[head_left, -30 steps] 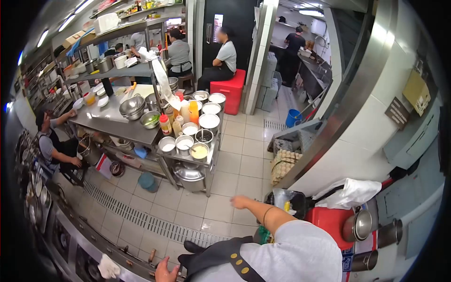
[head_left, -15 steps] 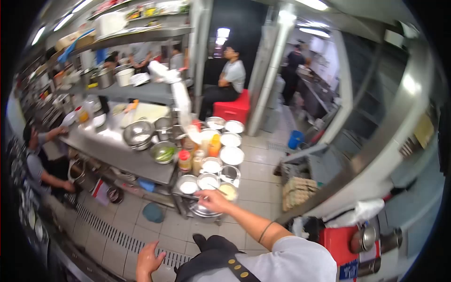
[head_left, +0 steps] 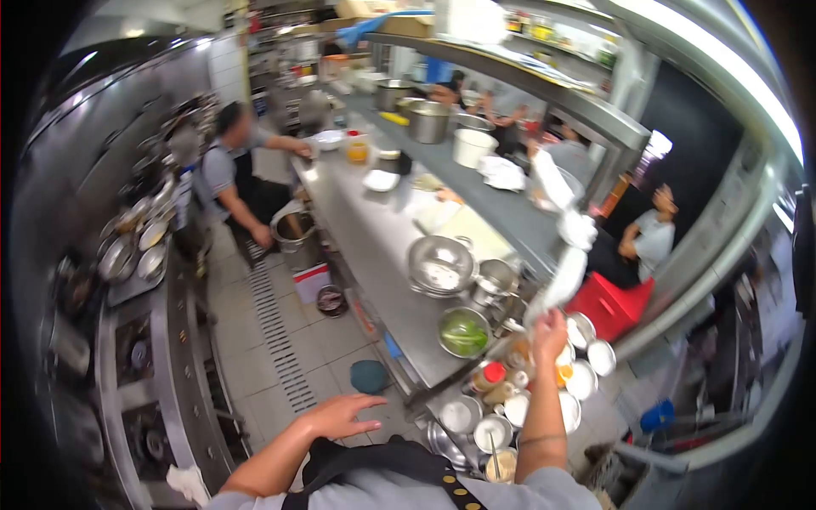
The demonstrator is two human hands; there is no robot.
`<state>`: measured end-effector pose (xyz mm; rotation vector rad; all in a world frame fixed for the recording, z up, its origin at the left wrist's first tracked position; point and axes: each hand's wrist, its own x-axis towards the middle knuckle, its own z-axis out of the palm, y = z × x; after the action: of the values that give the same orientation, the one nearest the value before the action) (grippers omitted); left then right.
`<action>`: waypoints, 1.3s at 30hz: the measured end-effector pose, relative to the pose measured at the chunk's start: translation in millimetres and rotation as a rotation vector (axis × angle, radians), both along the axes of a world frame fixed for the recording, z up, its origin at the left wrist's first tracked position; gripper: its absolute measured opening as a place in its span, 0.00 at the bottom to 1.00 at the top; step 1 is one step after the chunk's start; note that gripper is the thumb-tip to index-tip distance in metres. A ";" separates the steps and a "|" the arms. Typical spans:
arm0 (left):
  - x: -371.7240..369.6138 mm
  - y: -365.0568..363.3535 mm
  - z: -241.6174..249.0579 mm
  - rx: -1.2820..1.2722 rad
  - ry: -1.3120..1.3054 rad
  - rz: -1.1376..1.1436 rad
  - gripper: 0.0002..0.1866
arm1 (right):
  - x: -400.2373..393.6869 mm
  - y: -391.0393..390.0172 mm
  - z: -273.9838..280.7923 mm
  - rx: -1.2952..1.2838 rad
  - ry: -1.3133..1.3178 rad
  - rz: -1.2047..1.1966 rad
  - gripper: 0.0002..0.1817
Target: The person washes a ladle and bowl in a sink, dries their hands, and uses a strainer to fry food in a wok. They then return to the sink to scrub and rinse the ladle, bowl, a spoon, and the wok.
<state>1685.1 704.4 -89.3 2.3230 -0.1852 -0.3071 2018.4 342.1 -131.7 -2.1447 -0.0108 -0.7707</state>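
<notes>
My left hand (head_left: 342,416) hovers over the floor in front of my black apron (head_left: 374,463), fingers stretched out and holding nothing. My right hand (head_left: 549,336) reaches out above a crowded stand, at the lower end of a long white hanging wrap (head_left: 563,272). Its fingers point up and look bunched, but blur hides whether they grip the wrap. Below that arm are a red-capped bottle (head_left: 490,375), round tubs of white contents (head_left: 581,379) and a tub with a spoon (head_left: 493,433). A bowl of green vegetables (head_left: 464,331) sits at the counter corner.
A steel counter (head_left: 357,229) runs away from me, bearing a large metal bowl (head_left: 441,264) and a white cutting board (head_left: 476,231). A co-worker (head_left: 246,174) stands at its far left side. Stove burners (head_left: 140,357) line the left. Another person sits near a red box (head_left: 608,303).
My view has swung left, bringing the stove into sight. My right hand has moved from the near tubs farther out to the white wrap. My left hand is now stretched flat.
</notes>
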 end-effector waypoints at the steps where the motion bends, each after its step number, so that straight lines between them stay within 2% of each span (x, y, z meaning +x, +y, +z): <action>1: 10.6 1.9 0.9 -0.069 0.009 -0.032 0.31 | -7.7 1.0 14.7 0.011 0.002 0.079 0.07; 2: 23.7 4.7 5.6 -0.134 0.007 -0.067 0.31 | -17.8 4.0 29.8 0.078 -0.047 0.162 0.04; 4: 52.3 4.3 21.3 -0.214 -0.049 -0.084 0.29 | -11.0 -13.1 23.6 0.097 0.008 0.181 0.10; 6: 87.5 3.5 21.4 -0.169 -0.129 -0.121 0.28 | -15.0 14.1 46.3 0.114 -0.180 0.019 0.20; 8: 113.3 -4.7 32.5 -0.227 -0.189 -0.120 0.26 | 12.8 11.0 18.9 0.100 -0.195 0.070 0.26; 9: 124.6 -10.0 35.7 -0.232 -0.191 -0.105 0.26 | 36.1 -15.8 -14.1 0.014 -0.003 0.066 0.25; 10: 134.3 -15.2 38.0 -0.249 -0.220 -0.136 0.26 | 30.8 -13.5 -5.0 0.007 0.001 0.080 0.25; 12: 156.5 -28.0 38.1 -0.246 -0.278 -0.186 0.23 | 0.7 -12.6 21.4 0.210 0.261 0.378 0.25; 13: 170.6 -37.7 35.4 -0.234 -0.303 -0.206 0.22 | -19.3 -1.8 38.0 0.353 0.233 0.556 0.22; 14: 188.1 -51.9 33.0 -0.289 -0.389 -0.192 0.20 | -33.0 8.3 45.8 0.355 0.242 0.557 0.22; 16: 222.5 -89.2 32.0 -0.430 -0.532 -0.092 0.18 | -58.2 30.6 61.5 0.628 0.146 0.752 0.21; 17: 236.4 -108.0 35.2 -0.513 -0.597 -0.007 0.17 | -73.1 54.0 82.3 0.631 0.067 0.731 0.18; 18: 241.5 -123.8 44.2 -0.693 -0.607 0.048 0.17 | -73.0 61.6 76.8 0.631 0.065 0.733 0.18; 20: 248.7 -147.4 46.2 -0.911 -0.540 0.091 0.19 | -67.4 73.2 60.5 0.559 -0.247 0.754 0.13; 21: 243.6 -150.0 51.2 -0.913 -0.543 0.101 0.19 | -71.7 78.1 66.7 0.506 -0.266 0.708 0.08; 23: 227.9 -146.5 60.2 -0.695 -0.562 0.188 0.21 | -84.0 77.6 84.5 0.570 -0.226 0.694 0.07; 24: 225.6 -139.1 59.1 -0.685 -0.554 0.194 0.21 | -89.7 78.3 87.0 0.635 -0.192 0.669 0.07; 25: 226.3 -127.9 58.8 -0.533 -0.446 0.060 0.22 | -88.5 66.9 75.9 0.646 -0.164 0.646 0.09; 26: 226.6 -117.3 60.2 -0.382 -0.340 -0.069 0.22 | -89.1 55.4 68.0 0.783 -0.081 0.645 0.06; 27: 224.0 -106.9 64.1 -0.259 -0.533 -0.077 0.21 | -94.3 51.2 70.2 0.787 -0.057 0.602 0.06; 28: 223.4 -98.6 69.9 -0.254 -0.539 -0.072 0.21 | -97.7 48.3 71.7 0.787 -0.034 0.559 0.06; 29: 223.9 -89.6 77.2 -0.239 -0.511 -0.068 0.21 | -96.3 51.6 69.2 0.753 -0.120 0.467 0.05; 30: 223.3 -80.9 84.9 -0.224 -0.483 -0.065 0.21 | -95.2 51.2 60.4 0.757 -0.123 0.474 0.05; 32: 210.9 -77.3 111.7 -0.285 -0.468 -0.100 0.20 | -94.2 41.4 39.1 0.296 -0.123 0.286 0.09; 34: 193.7 -81.8 146.5 -0.473 -0.294 -0.298 0.19 | -99.1 57.8 47.0 0.143 -0.126 0.409 0.14; 35: 185.1 -85.9 161.5 -0.570 -0.178 -0.347 0.16 | -97.5 66.9 60.0 -0.057 -0.268 0.496 0.17; 36: 192.3 -91.6 157.9 -0.565 -0.168 -0.381 0.16 | -86.4 78.2 21.3 0.435 -0.010 0.643 0.21; 37: 201.4 -98.1 148.3 -0.660 -0.423 -0.439 0.16 | -76.9 84.8 -16.3 0.929 0.249 0.767 0.26; 38: 211.5 -104.3 142.1 -0.755 -0.684 -0.491 0.16 | -75.6 74.3 -15.5 0.930 0.228 0.741 0.26; 39: 218.6 -103.8 143.5 -0.479 -0.866 -0.474 0.21 | -79.1 77.5 -13.0 0.905 0.192 0.735 0.26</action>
<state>1903.7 600.6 54.2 1.7661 -1.1070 0.4931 1939.3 419.6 -144.7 -1.1882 -0.2788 -0.0745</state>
